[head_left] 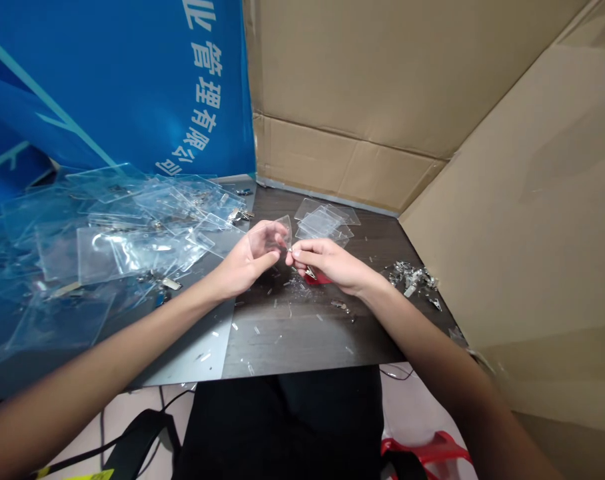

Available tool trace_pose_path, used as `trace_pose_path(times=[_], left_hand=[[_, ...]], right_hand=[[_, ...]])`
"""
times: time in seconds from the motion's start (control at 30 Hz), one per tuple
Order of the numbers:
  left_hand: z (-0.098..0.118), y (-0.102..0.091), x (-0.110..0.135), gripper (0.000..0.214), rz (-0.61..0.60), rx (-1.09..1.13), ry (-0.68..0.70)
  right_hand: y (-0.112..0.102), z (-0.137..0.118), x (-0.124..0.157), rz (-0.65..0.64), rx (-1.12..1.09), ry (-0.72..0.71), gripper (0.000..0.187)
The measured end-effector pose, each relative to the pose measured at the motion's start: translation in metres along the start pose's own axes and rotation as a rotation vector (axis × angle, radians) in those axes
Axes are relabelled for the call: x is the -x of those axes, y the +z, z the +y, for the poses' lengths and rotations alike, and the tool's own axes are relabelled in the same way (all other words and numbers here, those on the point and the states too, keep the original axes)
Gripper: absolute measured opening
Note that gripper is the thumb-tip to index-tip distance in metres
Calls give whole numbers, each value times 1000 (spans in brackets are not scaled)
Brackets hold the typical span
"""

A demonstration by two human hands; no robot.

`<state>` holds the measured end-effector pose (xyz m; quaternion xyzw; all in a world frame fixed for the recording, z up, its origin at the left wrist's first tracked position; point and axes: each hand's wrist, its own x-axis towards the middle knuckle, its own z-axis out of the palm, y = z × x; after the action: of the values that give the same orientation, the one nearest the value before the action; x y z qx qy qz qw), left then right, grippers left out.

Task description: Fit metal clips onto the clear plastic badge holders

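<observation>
My left hand (250, 263) is closed on a clear plastic badge sleeve (271, 235), held up over the dark table (302, 333). My right hand (327, 262) pinches a small metal clip (308, 271) at the sleeve's right edge, fingertips meeting those of the left hand. A small red object (316, 279) lies half hidden under the right hand.
A big heap of clear sleeves with clips (117, 233) covers the left side. A small stack of clear sleeves (325, 221) lies behind the hands. Loose metal clips (412, 277) sit at the right. Cardboard walls (507, 200) close the back and right; a blue banner (132, 87) stands at the back left.
</observation>
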<state>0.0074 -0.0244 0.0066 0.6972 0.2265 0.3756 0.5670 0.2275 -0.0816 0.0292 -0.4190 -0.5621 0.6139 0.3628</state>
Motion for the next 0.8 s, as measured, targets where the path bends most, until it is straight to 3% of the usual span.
trace_pose_path(times=[0.17, 0.37, 0.47, 0.6, 0.8], left_hand=[[4, 3, 2, 39, 1, -45, 43], [10, 5, 6, 26, -26, -193, 61], [11, 5, 7, 20, -38, -362, 163], [9, 4, 7, 26, -84, -628, 398], [8, 3, 8, 39, -84, -814, 482]], right_hand=[[5, 7, -3, -16, -273, 100, 23], [6, 7, -7, -49, -573, 165, 18], [8, 7, -7, -35, -689, 201, 16], [10, 13, -8, 26, -733, 199, 14], [9, 19, -9, 122, -649, 66, 27]])
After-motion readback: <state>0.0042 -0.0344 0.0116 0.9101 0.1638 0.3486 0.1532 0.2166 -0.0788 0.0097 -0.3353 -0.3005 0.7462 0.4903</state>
